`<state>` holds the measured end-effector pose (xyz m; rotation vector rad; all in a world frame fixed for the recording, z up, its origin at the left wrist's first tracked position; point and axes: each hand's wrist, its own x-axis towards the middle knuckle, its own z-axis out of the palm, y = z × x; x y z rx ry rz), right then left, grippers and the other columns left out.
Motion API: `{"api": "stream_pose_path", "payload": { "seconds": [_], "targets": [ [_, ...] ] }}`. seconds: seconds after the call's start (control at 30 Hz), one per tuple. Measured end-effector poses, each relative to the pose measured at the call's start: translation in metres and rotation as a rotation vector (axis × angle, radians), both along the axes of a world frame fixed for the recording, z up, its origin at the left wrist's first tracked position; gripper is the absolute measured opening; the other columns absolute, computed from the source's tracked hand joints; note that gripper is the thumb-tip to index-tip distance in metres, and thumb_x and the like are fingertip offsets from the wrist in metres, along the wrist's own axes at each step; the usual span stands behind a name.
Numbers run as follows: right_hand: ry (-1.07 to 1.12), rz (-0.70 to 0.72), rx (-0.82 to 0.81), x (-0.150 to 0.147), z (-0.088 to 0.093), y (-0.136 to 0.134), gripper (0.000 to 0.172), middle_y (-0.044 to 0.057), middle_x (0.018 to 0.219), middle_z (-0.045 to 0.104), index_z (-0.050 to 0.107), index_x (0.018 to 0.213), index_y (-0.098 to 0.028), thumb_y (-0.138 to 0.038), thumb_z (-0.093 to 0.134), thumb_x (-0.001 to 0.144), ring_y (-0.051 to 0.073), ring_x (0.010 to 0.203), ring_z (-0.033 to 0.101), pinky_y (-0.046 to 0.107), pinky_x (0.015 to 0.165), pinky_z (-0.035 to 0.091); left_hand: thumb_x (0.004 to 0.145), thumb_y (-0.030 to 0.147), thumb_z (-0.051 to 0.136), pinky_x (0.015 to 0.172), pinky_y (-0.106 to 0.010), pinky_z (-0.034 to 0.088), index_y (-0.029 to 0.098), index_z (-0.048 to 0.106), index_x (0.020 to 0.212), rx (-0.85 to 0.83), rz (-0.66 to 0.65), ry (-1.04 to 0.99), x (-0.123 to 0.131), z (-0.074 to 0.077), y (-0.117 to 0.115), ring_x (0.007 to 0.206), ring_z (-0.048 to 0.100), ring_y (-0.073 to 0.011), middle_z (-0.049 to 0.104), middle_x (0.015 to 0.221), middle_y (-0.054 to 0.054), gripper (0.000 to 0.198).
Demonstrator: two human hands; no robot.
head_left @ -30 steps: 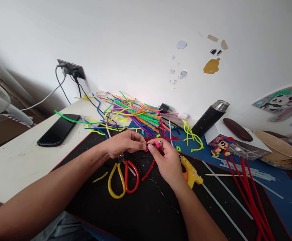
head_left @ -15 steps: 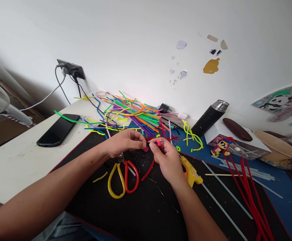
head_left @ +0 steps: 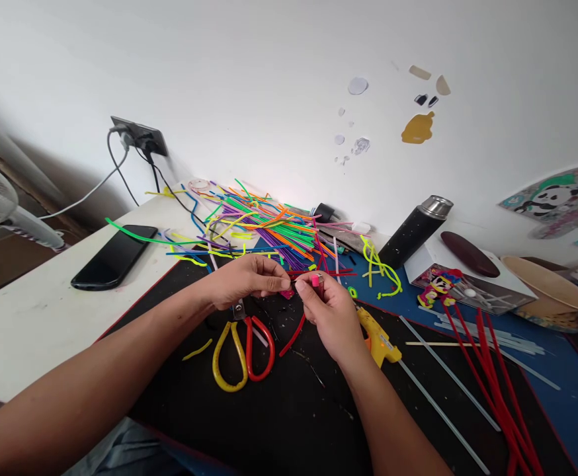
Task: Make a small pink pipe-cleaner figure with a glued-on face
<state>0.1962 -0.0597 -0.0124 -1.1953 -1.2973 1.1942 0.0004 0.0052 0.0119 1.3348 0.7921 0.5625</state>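
My left hand (head_left: 242,283) and my right hand (head_left: 329,313) meet fingertip to fingertip over a black mat (head_left: 249,410). Both are closed in a pinch on a small pink piece (head_left: 288,291) joined to a red pipe cleaner (head_left: 293,334) that curves down toward me. A pink-tipped lighter-like item (head_left: 316,282) is tucked in my right hand. Scissors (head_left: 242,350) with one yellow and one red handle lie just below my left hand. A yellow glue gun (head_left: 377,338) lies beside my right wrist.
A heap of coloured pipe cleaners (head_left: 264,228) lies behind my hands. A black phone (head_left: 114,256) rests on the white table at left, a black flask (head_left: 414,231) at right. Long red pipe cleaners (head_left: 492,383) and clear glue sticks (head_left: 448,396) lie on the right.
Both hands stay pinched together at the same spot; my fingers have shifted only slightly on the small pink piece.
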Motion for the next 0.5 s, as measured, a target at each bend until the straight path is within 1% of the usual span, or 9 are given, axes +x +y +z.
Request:
{"api": "stream_pose_path", "payload": {
  "seconds": [0.1,0.3,0.5],
  "targets": [
    [0.045,0.001,-0.023,-0.0001,-0.0006,-0.0003,0.033,-0.009,0.058,0.039,0.065,0.094,-0.022,-0.054,0.072,0.093,0.010,0.048,0.031,0.023,0.045,0.024,0.072,0.049,0.087,0.050,-0.021,0.027,0.015,0.073,0.076,-0.012,0.048,-0.032,-0.0012,-0.0008,0.0014,0.054,0.039,-0.0085,0.052,0.059,0.003,0.038],
    [0.045,0.010,-0.026,0.0003,0.0000,-0.0009,0.034,-0.009,0.058,0.038,0.065,0.093,-0.022,-0.055,0.072,0.093,0.010,0.048,0.030,0.024,0.045,0.024,0.071,0.056,0.087,0.048,-0.020,0.026,0.015,0.068,0.074,0.000,0.075,-0.034,-0.0011,-0.0018,0.0021,0.054,0.040,-0.0087,0.053,0.058,0.003,0.046],
    [0.025,0.023,-0.021,0.0000,0.0008,-0.0016,0.033,-0.010,0.058,0.037,0.065,0.093,-0.022,-0.054,0.071,0.094,0.010,0.049,0.029,0.024,0.046,0.024,0.072,0.049,0.088,0.049,-0.019,0.030,0.015,0.071,0.079,-0.010,0.061,-0.044,0.0001,0.0003,0.0003,0.056,0.043,-0.0085,0.055,0.064,0.003,0.039]
  ]
}}
